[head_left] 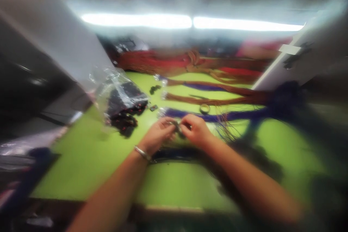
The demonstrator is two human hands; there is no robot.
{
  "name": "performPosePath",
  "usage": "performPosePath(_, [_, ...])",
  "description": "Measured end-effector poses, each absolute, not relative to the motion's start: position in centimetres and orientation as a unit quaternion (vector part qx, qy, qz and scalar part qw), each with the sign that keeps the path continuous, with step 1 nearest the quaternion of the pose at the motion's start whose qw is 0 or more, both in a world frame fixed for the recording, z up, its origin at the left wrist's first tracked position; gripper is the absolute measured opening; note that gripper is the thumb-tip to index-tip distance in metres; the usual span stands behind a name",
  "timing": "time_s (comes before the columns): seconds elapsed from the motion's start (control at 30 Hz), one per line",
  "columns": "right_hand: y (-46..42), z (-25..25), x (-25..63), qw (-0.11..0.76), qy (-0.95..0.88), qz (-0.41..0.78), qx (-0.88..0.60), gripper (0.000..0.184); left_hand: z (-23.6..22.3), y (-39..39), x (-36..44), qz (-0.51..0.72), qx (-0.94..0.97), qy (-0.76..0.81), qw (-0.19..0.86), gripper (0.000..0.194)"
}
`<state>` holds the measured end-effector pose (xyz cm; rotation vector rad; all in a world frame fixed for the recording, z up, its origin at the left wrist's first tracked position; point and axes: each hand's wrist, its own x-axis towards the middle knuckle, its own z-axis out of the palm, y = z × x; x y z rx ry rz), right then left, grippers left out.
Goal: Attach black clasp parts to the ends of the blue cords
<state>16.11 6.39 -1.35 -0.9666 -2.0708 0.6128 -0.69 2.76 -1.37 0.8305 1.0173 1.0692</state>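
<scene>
My left hand (160, 132), with a silver bangle at the wrist, pinches a small dark connector-like piece (178, 127) over the green table. From the other side my right hand (194, 128) closes its fingers on the same piece; blur hides its exact kind. Just beyond both hands runs a bundle of purple wires (233, 115) with clear connector ends. A dark wire bundle (176, 154) lies on the near side, partly under my hands. A small roll of tape (204, 108) stands past my right hand.
An open plastic bag (122, 92) spills black parts (126, 125) at the left. Several small black pieces (154, 89) lie beside it. Brown wire bundles (206, 99) stretch across the green table (89, 159). Red and brown wires (157, 61) lie at the back, between white side panels (282, 58).
</scene>
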Motion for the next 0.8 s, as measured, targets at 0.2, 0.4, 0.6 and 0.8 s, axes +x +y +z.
performPosePath(0.2, [6.0, -2.0, 15.7, 0.369, -0.818, 0.205, -0.39, 0.012, -1.5, 2.6, -0.3, 0.462, 0.378, 0.46, 0.657, 0.037])
performPosePath(0.4, [5.5, -2.9, 15.2, 0.356, -0.809, 0.184, -0.43, 0.014, -1.9, 2.7, -0.2, 0.461, 0.379, 0.458, 0.659, 0.038])
performPosePath(0.6, [6.5, 0.1, 16.1, 0.32, -0.832, 0.226, -0.393, 0.014, -1.2, 2.6, -0.2, 0.499, 0.363, 0.452, 0.644, 0.038])
performPosePath(0.8, [13.4, 3.3, 17.7, 0.169, -0.852, 0.157, -0.47, 0.025, -0.6, 2.6, -0.3, 0.519, 0.336, 0.448, 0.646, 0.036])
